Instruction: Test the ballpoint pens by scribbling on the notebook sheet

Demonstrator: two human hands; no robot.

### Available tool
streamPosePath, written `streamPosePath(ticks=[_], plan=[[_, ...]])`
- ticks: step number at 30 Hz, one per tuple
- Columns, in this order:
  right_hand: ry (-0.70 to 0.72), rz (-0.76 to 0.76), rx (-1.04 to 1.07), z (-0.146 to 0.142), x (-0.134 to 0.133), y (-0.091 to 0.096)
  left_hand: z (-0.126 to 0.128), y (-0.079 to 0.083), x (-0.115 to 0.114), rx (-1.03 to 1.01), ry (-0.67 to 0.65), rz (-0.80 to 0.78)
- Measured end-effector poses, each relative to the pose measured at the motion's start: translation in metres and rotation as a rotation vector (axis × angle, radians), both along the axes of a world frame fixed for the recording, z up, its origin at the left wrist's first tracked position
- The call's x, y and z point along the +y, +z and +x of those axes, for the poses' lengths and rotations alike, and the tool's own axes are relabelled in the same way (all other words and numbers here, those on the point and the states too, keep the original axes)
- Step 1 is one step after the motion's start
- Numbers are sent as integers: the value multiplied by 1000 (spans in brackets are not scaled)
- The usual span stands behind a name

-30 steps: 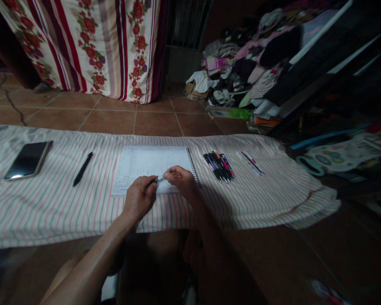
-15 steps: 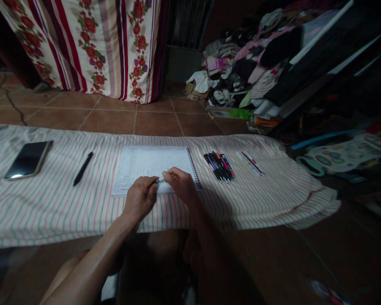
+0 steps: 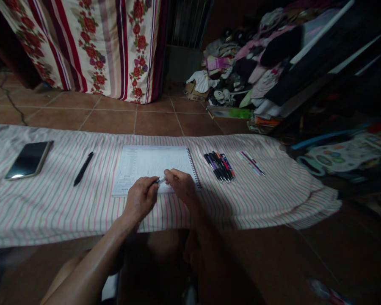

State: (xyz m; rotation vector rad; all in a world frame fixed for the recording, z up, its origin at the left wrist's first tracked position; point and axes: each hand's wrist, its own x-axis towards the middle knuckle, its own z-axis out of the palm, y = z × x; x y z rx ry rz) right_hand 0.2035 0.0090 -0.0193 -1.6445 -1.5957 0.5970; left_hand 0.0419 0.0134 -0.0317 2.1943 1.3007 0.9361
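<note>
Over the near edge of an open spiral notebook [image 3: 155,159], my two hands meet around a slim pen [image 3: 160,180], pale with a dark part. My left hand [image 3: 142,195] is closed, pinching the dark part between thumb and fingers. The fingers of my right hand [image 3: 181,183] are closed on the pale end. Most of the pen is hidden by the fingers. Right of the notebook lies a row of several pens [image 3: 220,167], and beyond it a few thinner pens [image 3: 251,164]. A single black pen [image 3: 83,169] rests to the left.
A dark-screened phone or tablet [image 3: 28,160] lies at the far left of the striped cloth [image 3: 165,214]. A tiled floor [image 3: 114,120], a flowered curtain [image 3: 108,51] and a heap of clothes [image 3: 241,63] are behind. Assorted items [image 3: 346,152] stand to the right.
My right hand has shifted slightly right, and a little more of the pen shows between my fingers. My left hand stays nearly where it was. The other things lie unmoved.
</note>
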Motion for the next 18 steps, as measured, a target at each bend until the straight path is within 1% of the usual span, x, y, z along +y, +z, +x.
streamPosePath(ticks=[4, 6, 8, 10, 14, 18], plan=[[-4, -21, 157, 2, -1, 2, -1, -1, 2, -53, 43, -70], [20, 15, 233, 4, 0, 4, -2, -1, 3, -60, 66, -87], [74, 61, 275, 5, 1, 4, -3, -2, 4, -59, 77, -98], [112, 87, 290, 6, 2, 3, -3, -2, 5, -54, 79, -105], [125, 72, 310, 7, 3, 1, -4, -1, 4, -19, 68, -98], [137, 63, 260, 9, 2, 0, -5, 0, 3, 38, 28, -34]])
